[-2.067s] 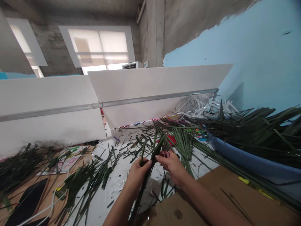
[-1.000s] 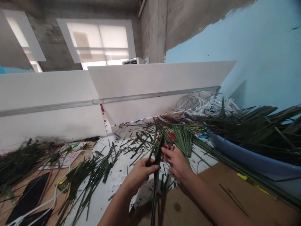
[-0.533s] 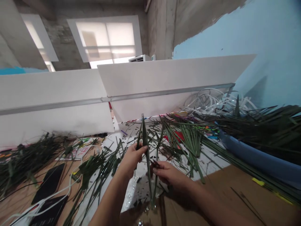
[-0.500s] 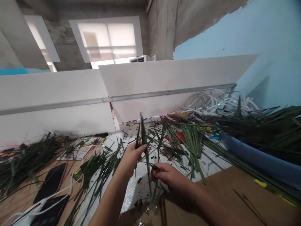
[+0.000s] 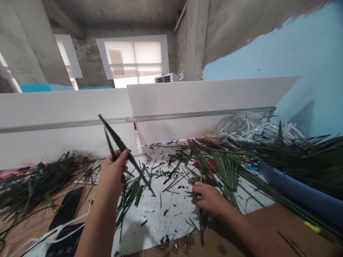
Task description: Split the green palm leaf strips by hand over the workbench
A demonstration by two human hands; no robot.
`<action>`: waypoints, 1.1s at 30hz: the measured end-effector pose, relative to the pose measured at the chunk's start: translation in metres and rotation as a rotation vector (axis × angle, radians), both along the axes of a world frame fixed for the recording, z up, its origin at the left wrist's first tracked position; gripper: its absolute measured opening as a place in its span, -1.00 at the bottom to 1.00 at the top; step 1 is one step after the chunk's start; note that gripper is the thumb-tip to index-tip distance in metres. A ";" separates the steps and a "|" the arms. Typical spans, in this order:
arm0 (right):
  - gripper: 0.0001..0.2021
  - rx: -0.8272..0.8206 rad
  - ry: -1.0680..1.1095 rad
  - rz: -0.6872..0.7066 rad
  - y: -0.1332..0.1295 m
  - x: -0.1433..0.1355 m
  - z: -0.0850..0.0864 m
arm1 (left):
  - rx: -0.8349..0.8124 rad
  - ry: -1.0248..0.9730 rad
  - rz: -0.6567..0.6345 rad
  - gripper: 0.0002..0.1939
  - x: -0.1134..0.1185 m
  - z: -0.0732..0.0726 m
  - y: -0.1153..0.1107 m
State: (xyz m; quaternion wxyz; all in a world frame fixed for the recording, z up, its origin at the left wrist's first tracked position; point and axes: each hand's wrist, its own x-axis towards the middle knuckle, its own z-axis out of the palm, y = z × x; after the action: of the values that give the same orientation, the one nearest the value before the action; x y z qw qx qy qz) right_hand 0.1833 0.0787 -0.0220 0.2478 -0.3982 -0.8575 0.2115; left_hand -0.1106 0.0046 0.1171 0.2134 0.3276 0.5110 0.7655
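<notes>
My left hand point(image 5: 114, 171) is raised at centre left, closed round a long dark green leaf strip point(image 5: 115, 136). A second, shorter leaf piece point(image 5: 109, 142) sticks up beside it from the same grip. My right hand point(image 5: 207, 197) is low over the white tabletop, fingers pinched together. A narrow leaf strip point(image 5: 201, 228) hangs down from it. A small dark pointed thing also juts out to the left of these fingers; its kind is unclear. Cut leaf strips point(image 5: 134, 189) lie between the hands, and a fan of green leaves point(image 5: 225, 169) spreads behind my right hand.
Leaf scraps litter the white tabletop point(image 5: 150, 221). Brown cardboard point(image 5: 268, 225) covers the near right. A blue container point(image 5: 297, 182) heaped with leaves stands at right, white tubing point(image 5: 249, 125) behind. Phone point(image 5: 68, 203), cables and a leaf pile point(image 5: 40, 182) lie left. White panels point(image 5: 214, 94) close the back.
My hands have moved apart. The left went left and up with its leaf strips, now tilted; the right moved a little right with a narrow strip. The view has tipped up.
</notes>
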 end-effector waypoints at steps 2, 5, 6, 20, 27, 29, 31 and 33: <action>-0.66 -0.034 -0.036 -0.030 0.000 0.003 0.000 | -0.113 0.093 -0.036 -0.73 0.011 -0.010 0.006; -0.65 -0.036 0.093 -0.111 -0.002 0.004 0.003 | -0.168 0.240 -0.161 -0.80 0.045 -0.036 0.023; -0.73 -0.048 0.169 -0.121 -0.003 0.002 0.004 | -0.173 0.285 -0.205 -0.80 0.058 -0.046 0.028; -0.62 -0.681 0.838 0.009 -0.015 -0.025 0.001 | -0.263 0.088 -0.535 -0.75 0.117 -0.099 0.038; -0.56 -0.720 0.900 0.026 -0.016 -0.026 0.003 | -0.338 -0.067 -0.578 -0.55 0.121 -0.110 0.036; -0.57 -0.618 0.912 0.042 -0.016 -0.028 0.003 | -0.366 -0.063 -0.576 -0.52 0.127 -0.112 0.034; -0.58 -0.551 0.895 0.042 -0.017 -0.029 0.003 | -0.391 -0.045 -0.569 -0.53 0.131 -0.112 0.033; -0.59 -0.533 0.855 0.036 -0.017 -0.030 0.001 | -0.396 -0.029 -0.557 -0.55 0.133 -0.111 0.033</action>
State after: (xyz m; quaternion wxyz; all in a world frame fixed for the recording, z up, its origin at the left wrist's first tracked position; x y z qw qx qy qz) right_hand 0.1537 0.0621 -0.0205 0.4631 -0.3105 -0.6021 0.5715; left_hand 0.0225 0.0372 0.0063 0.4811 0.3960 0.5373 0.5684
